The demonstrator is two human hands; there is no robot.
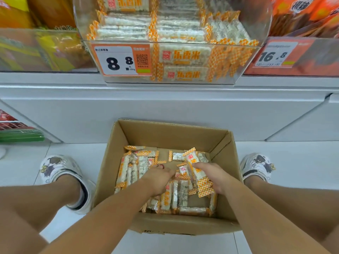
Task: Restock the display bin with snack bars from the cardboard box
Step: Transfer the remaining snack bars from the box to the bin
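My right hand clenched several snack bars at 3 o'clock in the cardboard box; my left hand pressed the pile at centre, grip unclear. Best practice: gather bars aligned, then lift to the display bin at 12 o'clock.

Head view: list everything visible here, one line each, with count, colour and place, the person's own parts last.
cardboard box: one, brown, open on the floor between the feet
snack bars: many, white with orange-checked ends, loose in the box
display bin: one, clear plastic, on the shelf above, stacked with the same bars
price tag: one, white and orange, reads 8.8, on the bin front
second price tag: one, white, reads 16.8, right neighbouring bin
yellow packets: several, left neighbouring bin
shoes: two, white, patterned, either side of the box
left hand: in the box, on the bars
right hand: in the box, gripping several bars
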